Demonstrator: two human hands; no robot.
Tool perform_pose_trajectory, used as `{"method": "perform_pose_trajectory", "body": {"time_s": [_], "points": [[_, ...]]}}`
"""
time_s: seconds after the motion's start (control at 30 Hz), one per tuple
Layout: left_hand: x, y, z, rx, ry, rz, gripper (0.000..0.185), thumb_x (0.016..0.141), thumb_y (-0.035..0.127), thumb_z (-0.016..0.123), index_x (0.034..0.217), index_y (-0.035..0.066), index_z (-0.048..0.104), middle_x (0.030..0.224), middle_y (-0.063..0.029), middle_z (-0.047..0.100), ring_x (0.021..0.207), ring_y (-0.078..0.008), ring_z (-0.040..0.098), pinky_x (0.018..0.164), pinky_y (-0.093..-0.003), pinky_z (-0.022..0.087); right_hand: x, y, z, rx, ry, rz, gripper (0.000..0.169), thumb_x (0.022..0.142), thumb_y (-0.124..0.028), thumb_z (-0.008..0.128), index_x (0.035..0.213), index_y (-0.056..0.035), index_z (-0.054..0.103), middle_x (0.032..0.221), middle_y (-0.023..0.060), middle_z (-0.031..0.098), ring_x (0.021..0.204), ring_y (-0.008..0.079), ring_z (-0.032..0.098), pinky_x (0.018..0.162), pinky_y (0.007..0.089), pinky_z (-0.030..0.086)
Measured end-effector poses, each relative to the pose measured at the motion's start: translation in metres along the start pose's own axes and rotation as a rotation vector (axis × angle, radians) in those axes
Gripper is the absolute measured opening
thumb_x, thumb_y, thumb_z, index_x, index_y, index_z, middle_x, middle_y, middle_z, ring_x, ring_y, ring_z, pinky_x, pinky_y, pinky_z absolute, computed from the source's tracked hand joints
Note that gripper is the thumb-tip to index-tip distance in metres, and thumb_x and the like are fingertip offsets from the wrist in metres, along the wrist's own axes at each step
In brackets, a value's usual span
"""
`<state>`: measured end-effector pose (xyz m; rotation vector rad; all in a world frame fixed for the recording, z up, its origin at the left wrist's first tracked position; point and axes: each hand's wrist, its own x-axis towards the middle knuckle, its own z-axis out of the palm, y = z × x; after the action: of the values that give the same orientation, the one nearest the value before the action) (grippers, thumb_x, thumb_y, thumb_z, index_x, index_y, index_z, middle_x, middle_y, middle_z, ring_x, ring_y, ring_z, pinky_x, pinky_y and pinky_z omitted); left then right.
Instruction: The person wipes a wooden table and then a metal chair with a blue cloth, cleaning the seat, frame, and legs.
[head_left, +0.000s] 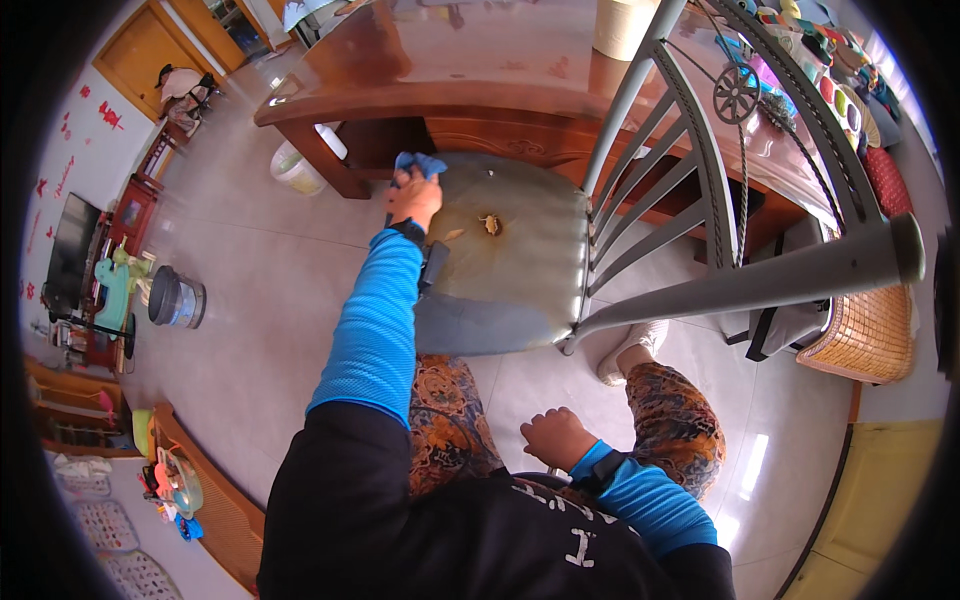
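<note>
My left hand (416, 199) presses a blue cloth (420, 163) against the far left edge of a chair's padded seat (517, 270). The seat cover is grey-green and shiny, with a brownish torn hole (490, 223) near its middle and a lighter grey patch along the near side. To the right rises the chair's grey metal backrest (697, 172), with curved slats and a small wheel ornament (736, 93). Close to my body, over my thighs, my right hand (559, 436) has curled fingers, and I see nothing in it.
A glossy wooden table (465, 56) stands right behind the chair, with a paper roll (622, 28) on top. A white bin (296, 169) sits by the table leg. Farther left, a dark bucket (177, 298) rests on the tiled floor. A person (184, 86) is bent over in the background.
</note>
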<state>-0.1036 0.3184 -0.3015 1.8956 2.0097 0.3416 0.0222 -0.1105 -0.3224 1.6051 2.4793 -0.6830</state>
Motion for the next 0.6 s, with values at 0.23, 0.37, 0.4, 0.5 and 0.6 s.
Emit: {"method": "perform_pose_trajectory", "body": {"time_s": [0.23, 0.37, 0.4, 0.5, 0.6], "points": [[-0.076, 0.067, 0.041, 0.266, -0.008, 0.644, 0.065, 0.091, 0.044, 0.051, 0.147, 0.020, 0.030, 0.156, -0.0056, 0.017, 0.139, -0.0482, 0.012, 0.107, -0.0679, 0.010, 0.010, -0.009, -0.011, 0.029, -0.031, -0.071, 0.025, 0.078, -0.036, 0.070, 0.084, -0.0125, 0.068, 0.082, 0.0056, 0.067, 0.082, 0.0256, 0.064, 0.069, 0.0393, 0.047], [-0.140, 0.066, 0.030, 0.282, -0.184, 0.955, 0.066, 0.091, 0.038, 0.054, 0.149, 0.022, 0.027, 0.158, -0.0028, 0.011, 0.137, -0.0438, 0.020, 0.108, -0.0639, 0.014, 0.015, -0.006, -0.015, 0.013, -0.036, -0.027, 0.025, 0.078, -0.036, 0.070, 0.085, -0.0122, 0.068, 0.083, 0.0055, 0.067, 0.083, 0.0257, 0.064, 0.070, 0.0402, 0.047], [-0.154, 0.059, 0.021, 0.297, -0.240, 0.999, 0.067, 0.091, 0.039, 0.054, 0.149, 0.022, 0.026, 0.158, -0.0029, 0.010, 0.138, -0.0438, 0.019, 0.109, -0.0616, 0.012, 0.015, -0.007, -0.013, 0.007, -0.030, -0.022, 0.025, 0.078, -0.036, 0.070, 0.085, -0.0121, 0.068, 0.083, 0.0056, 0.067, 0.083, 0.0257, 0.064, 0.070, 0.0401, 0.047], [-0.176, 0.043, -0.014, 0.357, -0.479, 1.038, 0.072, 0.090, 0.048, 0.054, 0.150, 0.022, 0.024, 0.158, -0.0043, 0.012, 0.139, -0.0447, 0.016, 0.112, -0.0579, 0.011, 0.017, -0.008, -0.013, -0.010, -0.030, -0.031, 0.025, 0.078, -0.036, 0.069, 0.085, -0.0118, 0.068, 0.084, 0.0063, 0.067, 0.084, 0.0258, 0.065, 0.071, 0.0397, 0.048], [-0.175, 0.060, -0.060, 0.202, -0.736, 0.971, 0.070, 0.085, 0.056, 0.057, 0.142, 0.019, 0.041, 0.152, -0.0106, 0.029, 0.138, -0.0400, 0.025, 0.112, -0.0513, 0.020, 0.013, -0.008, -0.008, -0.004, -0.059, -0.040, 0.026, 0.078, -0.037, 0.069, 0.086, -0.0118, 0.069, 0.084, 0.0066, 0.068, 0.084, 0.0262, 0.065, 0.071, 0.0393, 0.049]]}}
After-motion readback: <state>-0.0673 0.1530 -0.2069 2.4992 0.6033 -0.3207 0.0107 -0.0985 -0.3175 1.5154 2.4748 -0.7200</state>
